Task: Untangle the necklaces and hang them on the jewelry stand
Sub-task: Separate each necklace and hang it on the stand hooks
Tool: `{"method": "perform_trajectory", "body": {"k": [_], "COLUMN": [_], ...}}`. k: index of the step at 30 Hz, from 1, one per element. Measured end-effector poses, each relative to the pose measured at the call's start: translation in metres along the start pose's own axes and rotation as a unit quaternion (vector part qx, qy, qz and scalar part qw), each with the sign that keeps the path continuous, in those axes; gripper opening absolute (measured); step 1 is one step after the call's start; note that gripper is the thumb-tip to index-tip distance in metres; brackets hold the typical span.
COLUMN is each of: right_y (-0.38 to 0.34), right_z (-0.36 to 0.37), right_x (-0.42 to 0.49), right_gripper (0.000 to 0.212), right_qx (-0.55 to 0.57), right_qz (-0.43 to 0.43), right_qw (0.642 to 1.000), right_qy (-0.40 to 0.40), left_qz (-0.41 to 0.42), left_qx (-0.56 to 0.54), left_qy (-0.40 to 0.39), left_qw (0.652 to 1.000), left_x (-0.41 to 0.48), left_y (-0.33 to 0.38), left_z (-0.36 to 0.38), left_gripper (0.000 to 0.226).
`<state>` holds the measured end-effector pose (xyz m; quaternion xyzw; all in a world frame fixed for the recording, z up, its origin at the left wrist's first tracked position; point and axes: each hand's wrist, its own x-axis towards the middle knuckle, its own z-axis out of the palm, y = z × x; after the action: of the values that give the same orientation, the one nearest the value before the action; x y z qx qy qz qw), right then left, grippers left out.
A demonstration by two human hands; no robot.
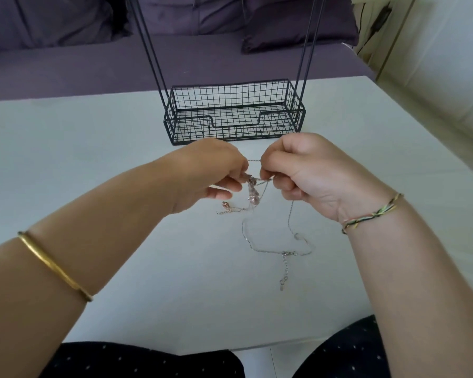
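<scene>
Both hands are up over the counter (93,165), just short of the jewelry stand (234,115). The left hand (210,173) and right hand (311,175) are curled tight, fingers (224,192) pinching the knot of necklaces (253,186), with a silver chain (271,251) trailing onto the surface. Tease the loops loose, don't tug; which strand is which is hard to tell from here. No writing or brand is readable.

Soft even daylight, wide-angle edge distortion

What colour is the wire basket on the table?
Black all over. The wire basket shows best in the head view.
</scene>
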<state>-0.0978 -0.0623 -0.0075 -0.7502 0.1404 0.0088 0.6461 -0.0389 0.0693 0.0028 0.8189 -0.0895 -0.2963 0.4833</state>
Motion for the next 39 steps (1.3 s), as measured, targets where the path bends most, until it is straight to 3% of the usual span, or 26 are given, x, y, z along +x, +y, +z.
{"method": "perform_trajectory", "body": {"k": [7, 16, 28, 36, 39], "right_y": [0.001, 0.003, 0.008, 0.006, 0.007], "right_z": [-0.004, -0.007, -0.003, 0.004, 0.005], "right_x": [0.001, 0.003, 0.007, 0.007, 0.007], "right_gripper": [0.024, 0.024, 0.024, 0.022, 0.021], "right_qx": [-0.020, 0.013, -0.106, 0.031, 0.029], "right_qz": [-0.009, 0.003, -0.060, -0.029, -0.022], "right_qw": [1.000, 0.998, 0.983, 0.990, 0.991], "right_qy": [0.006, 0.061, 0.138, 0.134, 0.129], "left_qz": [-0.031, 0.005, 0.015, 0.035, 0.064], "left_qx": [-0.137, -0.045, 0.134, 0.231, 0.251], "left_qy": [-0.020, -0.015, 0.031, 0.072, 0.091], "left_qw": [0.990, 0.999, 0.990, 0.970, 0.962], "left_x": [-0.004, 0.000, 0.002, 0.001, 0.000], "left_y": [0.002, -0.002, -0.005, -0.011, -0.011], "left_z": [-0.007, -0.008, -0.008, -0.006, -0.005], "left_gripper": [0.021, 0.027, 0.010, 0.011, 0.012]}}
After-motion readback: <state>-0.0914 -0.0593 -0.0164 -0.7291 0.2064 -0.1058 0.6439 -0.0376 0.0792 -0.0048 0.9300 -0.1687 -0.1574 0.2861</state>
